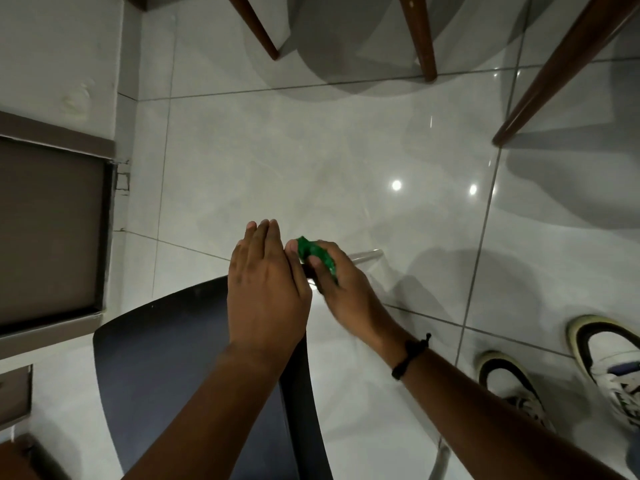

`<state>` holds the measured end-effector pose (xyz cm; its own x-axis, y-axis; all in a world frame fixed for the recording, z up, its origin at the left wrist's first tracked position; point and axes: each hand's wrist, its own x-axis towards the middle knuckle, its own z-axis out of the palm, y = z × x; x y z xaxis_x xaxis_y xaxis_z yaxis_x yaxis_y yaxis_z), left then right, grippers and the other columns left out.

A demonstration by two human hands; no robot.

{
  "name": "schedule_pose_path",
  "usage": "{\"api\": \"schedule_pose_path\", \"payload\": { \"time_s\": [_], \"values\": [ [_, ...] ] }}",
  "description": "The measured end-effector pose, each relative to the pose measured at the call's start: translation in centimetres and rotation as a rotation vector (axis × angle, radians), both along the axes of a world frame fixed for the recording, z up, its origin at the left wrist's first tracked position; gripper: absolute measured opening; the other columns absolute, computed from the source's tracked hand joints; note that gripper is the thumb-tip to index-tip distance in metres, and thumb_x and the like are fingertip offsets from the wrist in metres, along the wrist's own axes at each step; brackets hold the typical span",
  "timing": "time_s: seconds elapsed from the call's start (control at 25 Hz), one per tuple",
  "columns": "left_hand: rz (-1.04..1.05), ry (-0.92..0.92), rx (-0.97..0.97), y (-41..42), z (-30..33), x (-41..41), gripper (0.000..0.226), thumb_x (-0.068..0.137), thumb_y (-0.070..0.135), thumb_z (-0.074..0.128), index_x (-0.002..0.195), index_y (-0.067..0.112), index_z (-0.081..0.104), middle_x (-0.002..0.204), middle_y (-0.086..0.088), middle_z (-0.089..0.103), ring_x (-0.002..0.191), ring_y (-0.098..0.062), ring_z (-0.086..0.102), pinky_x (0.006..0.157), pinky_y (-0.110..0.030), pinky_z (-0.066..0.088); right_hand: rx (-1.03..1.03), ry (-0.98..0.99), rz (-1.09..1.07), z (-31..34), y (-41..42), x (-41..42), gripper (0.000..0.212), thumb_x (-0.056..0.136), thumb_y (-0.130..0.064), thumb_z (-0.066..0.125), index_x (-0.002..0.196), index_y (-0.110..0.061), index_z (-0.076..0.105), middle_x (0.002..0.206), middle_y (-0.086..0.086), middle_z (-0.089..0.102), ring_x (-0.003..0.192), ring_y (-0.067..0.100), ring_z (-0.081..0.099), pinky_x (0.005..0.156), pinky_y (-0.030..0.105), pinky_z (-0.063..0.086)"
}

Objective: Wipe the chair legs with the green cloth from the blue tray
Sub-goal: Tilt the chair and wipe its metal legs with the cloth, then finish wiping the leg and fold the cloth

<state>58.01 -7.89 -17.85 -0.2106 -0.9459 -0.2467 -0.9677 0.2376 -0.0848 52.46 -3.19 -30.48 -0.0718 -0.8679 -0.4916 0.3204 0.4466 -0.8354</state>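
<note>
Your right hand [341, 289] has its grip closed on the bunched green cloth [317, 254], fingers wrapped over it at the front edge of the dark chair [166, 358]. Your left hand [265, 292] is flat, fingers straight and together, grip open, resting on the chair edge right beside the cloth. A chrome chair leg [367, 255] pokes out just past your right hand. Black wristband [410, 356] on the right wrist. Sneakers [609, 368] on the glossy tile floor [311, 150]; brown wooden legs [420, 36] further off.
</note>
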Motion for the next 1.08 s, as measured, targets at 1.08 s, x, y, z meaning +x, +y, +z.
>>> {"api": "schedule_pose_path", "payload": {
  "time_s": [1.08],
  "values": [
    [0.556, 1.394, 0.376, 1.8, 30.3, -18.3, 0.038, 0.094, 0.024, 0.069, 0.13, 0.029, 0.059, 0.122, 0.003, 0.072, 0.112, -0.008, 0.071, 0.084, -0.016, 0.057, 0.054, -0.285, -0.259, 41.8, 0.7, -27.3, 0.045, 0.104, -0.04, 0.054, 0.136, -0.013, 0.071, 0.132, 0.013, 0.082, 0.121, 0.026, 0.081, 0.09, 0.034, 0.07]
  ]
}}
